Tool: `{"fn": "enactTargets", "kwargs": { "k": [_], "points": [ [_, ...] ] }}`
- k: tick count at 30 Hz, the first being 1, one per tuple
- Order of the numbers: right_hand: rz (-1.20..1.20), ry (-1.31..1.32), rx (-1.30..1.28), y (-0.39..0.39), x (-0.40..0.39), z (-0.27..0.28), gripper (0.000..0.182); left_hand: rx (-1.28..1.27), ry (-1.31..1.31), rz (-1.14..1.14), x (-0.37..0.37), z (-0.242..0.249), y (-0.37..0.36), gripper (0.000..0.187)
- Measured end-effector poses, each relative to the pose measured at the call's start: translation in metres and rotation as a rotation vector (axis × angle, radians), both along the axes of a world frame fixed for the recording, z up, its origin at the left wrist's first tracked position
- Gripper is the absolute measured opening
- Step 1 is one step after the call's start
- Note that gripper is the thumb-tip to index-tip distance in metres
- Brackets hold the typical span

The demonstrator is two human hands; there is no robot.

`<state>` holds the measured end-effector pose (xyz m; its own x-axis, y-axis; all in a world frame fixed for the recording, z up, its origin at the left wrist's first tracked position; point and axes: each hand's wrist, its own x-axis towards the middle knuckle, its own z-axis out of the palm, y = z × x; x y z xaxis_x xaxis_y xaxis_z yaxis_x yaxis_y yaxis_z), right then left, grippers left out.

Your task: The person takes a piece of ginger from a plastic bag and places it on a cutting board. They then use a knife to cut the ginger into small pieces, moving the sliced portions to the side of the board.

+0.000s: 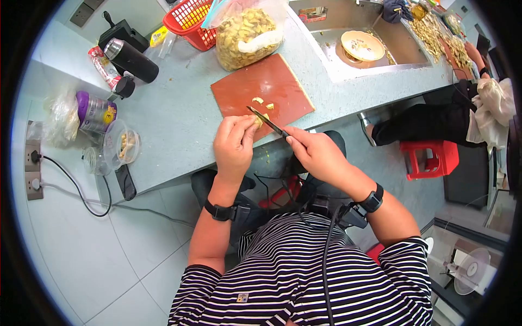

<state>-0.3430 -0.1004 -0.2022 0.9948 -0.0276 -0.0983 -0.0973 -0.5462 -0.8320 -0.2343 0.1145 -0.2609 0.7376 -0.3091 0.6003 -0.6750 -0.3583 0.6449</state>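
Observation:
My left hand (236,142) pinches a small pale yellow piece (260,120) over the near edge of a reddish-brown board (244,89). My right hand (315,152) is closed round the handle of a knife (269,123). The dark blade points up and left, against or just over the piece; exact contact cannot be made out. Small cut pieces (270,106) lie on the board beyond the blade. A clear bag (247,41) full of yellowish pieces stands at the board's far edge.
At the left are a black flask (133,61), a purple can (97,111), a clear tub (124,148) and a phone (125,182). A red basket (190,24) stands behind. At right are a sink (326,43) with a bowl (362,45), another person's arm (476,57) and a red stool (429,158).

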Motion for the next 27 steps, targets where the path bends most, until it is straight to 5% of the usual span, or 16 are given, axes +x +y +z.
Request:
{"fn": "enactTargets", "kwargs": {
  "k": [12, 27],
  "points": [
    [0.056, -0.188, -0.299, 0.018, 0.021, -0.017, 0.031, 0.025, -0.004, -0.001, 0.001, -0.004, 0.0, 0.017],
    [-0.026, -0.221, -0.039, 0.018, 0.01, -0.024, 0.041, 0.058, 0.023, 0.034, 0.004, 0.003, -0.005, 0.022]
  ]
}}
